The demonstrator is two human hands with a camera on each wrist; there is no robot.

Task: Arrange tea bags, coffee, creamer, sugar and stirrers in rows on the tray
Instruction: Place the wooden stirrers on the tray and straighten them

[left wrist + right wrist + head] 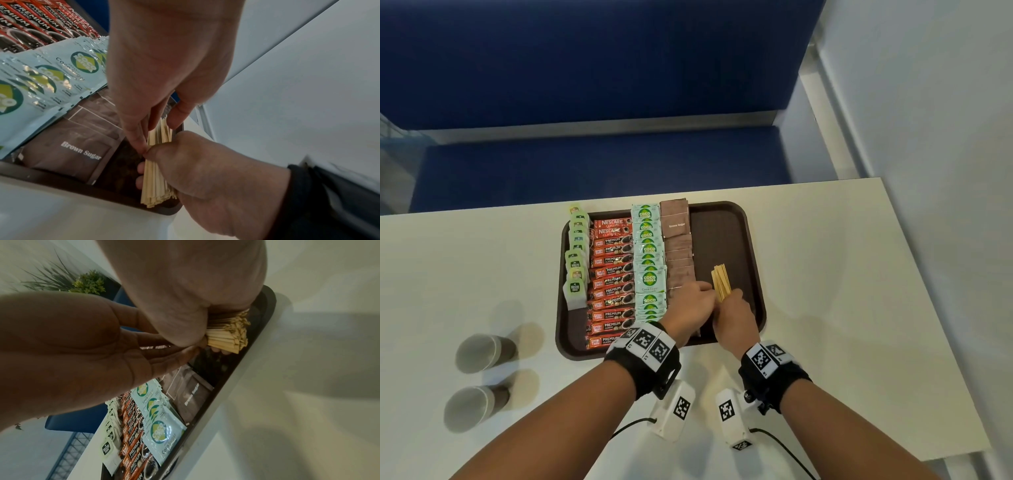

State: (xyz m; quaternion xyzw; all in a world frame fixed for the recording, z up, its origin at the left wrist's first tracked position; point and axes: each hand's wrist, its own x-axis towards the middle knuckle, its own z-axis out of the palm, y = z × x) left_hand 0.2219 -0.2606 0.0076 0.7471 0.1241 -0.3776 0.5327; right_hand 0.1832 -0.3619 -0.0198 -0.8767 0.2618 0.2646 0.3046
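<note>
Stirrers [720,281] between both hands (gripped)

Bare floor is showing on the right strip of the dark brown plastic tray [746,240], beyond the bundle of pale wooden stirrers [720,281]. Overlapping brown sugar sachets [678,246] are walling that strip's left side. Two grey paper cups [482,353] are standing on the white table [842,291], well left.
</note>
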